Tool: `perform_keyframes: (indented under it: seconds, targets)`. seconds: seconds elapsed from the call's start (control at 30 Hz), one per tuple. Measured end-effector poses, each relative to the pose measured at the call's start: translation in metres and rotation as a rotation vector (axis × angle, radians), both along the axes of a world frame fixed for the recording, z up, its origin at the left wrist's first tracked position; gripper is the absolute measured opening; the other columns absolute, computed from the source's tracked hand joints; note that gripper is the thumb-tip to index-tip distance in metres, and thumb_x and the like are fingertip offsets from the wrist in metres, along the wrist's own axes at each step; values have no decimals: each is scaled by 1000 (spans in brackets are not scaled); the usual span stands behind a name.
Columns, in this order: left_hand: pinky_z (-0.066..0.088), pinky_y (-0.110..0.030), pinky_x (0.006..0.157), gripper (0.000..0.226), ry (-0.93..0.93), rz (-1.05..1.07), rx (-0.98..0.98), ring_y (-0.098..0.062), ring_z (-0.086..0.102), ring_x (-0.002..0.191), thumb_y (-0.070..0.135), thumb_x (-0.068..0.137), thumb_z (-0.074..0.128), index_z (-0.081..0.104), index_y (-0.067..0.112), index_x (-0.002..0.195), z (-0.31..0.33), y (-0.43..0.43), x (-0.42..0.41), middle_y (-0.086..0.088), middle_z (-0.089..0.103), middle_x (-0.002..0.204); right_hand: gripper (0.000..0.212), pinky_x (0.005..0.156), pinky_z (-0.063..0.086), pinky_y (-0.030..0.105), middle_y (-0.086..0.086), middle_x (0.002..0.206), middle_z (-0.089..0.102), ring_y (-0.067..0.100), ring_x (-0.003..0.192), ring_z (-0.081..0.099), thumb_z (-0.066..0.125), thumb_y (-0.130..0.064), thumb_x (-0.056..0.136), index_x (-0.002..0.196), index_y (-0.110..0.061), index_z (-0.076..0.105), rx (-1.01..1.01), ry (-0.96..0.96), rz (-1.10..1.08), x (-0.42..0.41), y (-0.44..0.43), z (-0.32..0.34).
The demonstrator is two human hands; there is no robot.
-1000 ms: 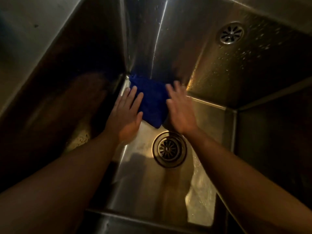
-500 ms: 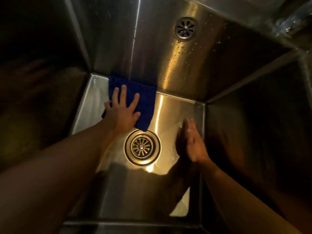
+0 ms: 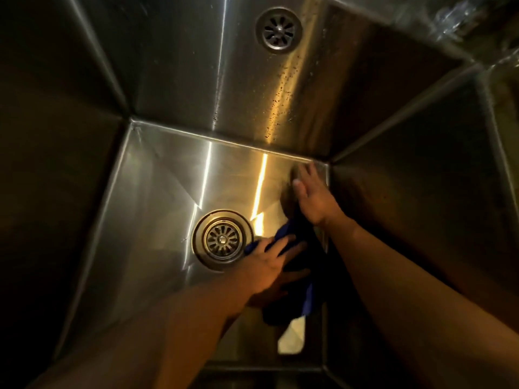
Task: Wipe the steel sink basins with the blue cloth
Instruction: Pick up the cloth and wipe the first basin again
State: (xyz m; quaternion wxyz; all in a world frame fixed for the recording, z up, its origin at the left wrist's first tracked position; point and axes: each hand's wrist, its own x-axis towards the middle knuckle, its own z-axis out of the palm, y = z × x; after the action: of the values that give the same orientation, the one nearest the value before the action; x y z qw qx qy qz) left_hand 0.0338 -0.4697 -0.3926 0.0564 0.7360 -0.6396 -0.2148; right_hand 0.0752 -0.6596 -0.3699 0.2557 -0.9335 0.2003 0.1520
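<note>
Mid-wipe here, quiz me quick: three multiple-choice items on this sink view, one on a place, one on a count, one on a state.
1. Where does the blue cloth lie relative to the floor drain?
A) just to its right
B) in the far left corner
C) up on the back wall

2. How many round drain fittings show in the basin?
A) one
B) two
C) three

3. The right hand has its fingers:
A) curled in a fist
B) straight
C) pinching the cloth

Answers:
1 A: the cloth sits under the left hand, right of the drain.
2 B: one is in the floor, and a second fitting is on the back wall.
3 B: the hand lies flat near the far right corner.
</note>
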Motion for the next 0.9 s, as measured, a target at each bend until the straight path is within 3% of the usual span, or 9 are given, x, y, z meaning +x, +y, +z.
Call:
perform_keyframes:
  seconds: [0.07, 0.13, 0.27, 0.4, 0.63, 0.7, 0.77, 0.8, 0.9]
  targets:
    - [9, -55, 113, 51, 43, -107, -24, -33, -4, 147, 42, 97, 36, 22, 42, 146, 3, 26, -9, -6, -1, 161, 66, 118, -5, 38, 4, 159, -21, 21, 145, -19, 30, -53, 98, 153, -30, 0, -41, 218, 98, -3, -8, -14]
    - [10, -59, 111, 47, 78, -216, 10, -32, 1, 147, 36, 96, 42, 32, 38, 142, 4, 54, -15, -5, 8, 160, 79, 114, -12, 38, -9, 150, -36, 15, 139, -30, 29, -71, 89, 148, -41, -13, -83, 301, 131, -7, -11, -24]
    - [26, -59, 107, 44, 89, -288, 117, -36, 14, 144, 30, 92, 52, 38, 35, 133, 10, 103, -6, -6, 21, 155, 84, 109, -20, 39, -16, 136, -49, 12, 136, -35, 13, -84, 78, 141, -45, -28, -196, 189, 150, -18, -1, -38]
    - [51, -46, 92, 36, -40, -326, 148, -26, 51, 126, 45, 80, 59, 46, 41, 112, 29, 138, 11, 2, 51, 136, 74, 113, -17, 43, -15, 139, -47, 17, 141, -30, 3, -85, 76, 128, -53, -39, -235, 112, 138, -24, 5, -42]
    - [58, -36, 68, 21, -207, -23, 178, -24, 68, 100, 37, 72, 48, 58, 33, 91, 42, 199, 44, -2, 68, 115, 82, 114, -15, 42, -16, 138, -47, 15, 142, -29, 13, -80, 81, 144, -43, -24, -266, 146, 123, -22, 5, -40]
    - [57, -36, 54, 25, -241, 153, 310, -32, 68, 91, 30, 63, 64, 63, 25, 88, 48, 209, 50, -12, 69, 110, 81, 115, -14, 43, -13, 146, -41, 17, 143, -27, 19, -77, 85, 146, -41, -21, -260, 165, 119, -22, 6, -37]
    - [55, -39, 46, 45, -233, 324, 452, -41, 66, 88, 20, 52, 81, 68, 15, 96, 55, 210, 51, -24, 66, 109, 80, 116, -11, 44, -8, 154, -34, 19, 144, -25, 25, -73, 88, 147, -40, -18, -229, 182, 101, -21, 8, -31]
    - [57, -41, 53, 52, -224, 403, 515, -45, 61, 98, 20, 61, 80, 64, 13, 110, 60, 209, 50, -29, 59, 120, 80, 118, -9, 45, -6, 155, -31, 20, 145, -23, 28, -71, 89, 148, -39, -16, -207, 185, 83, -20, 11, -28]
    - [49, -41, 94, 56, -143, 618, 684, -45, 25, 135, 24, 96, 45, 21, 19, 146, 65, 202, 49, -25, 12, 153, 80, 120, 0, 47, 4, 157, -28, 28, 146, -18, 41, -55, 95, 151, -30, -10, -135, 200, 27, -19, 25, -13]
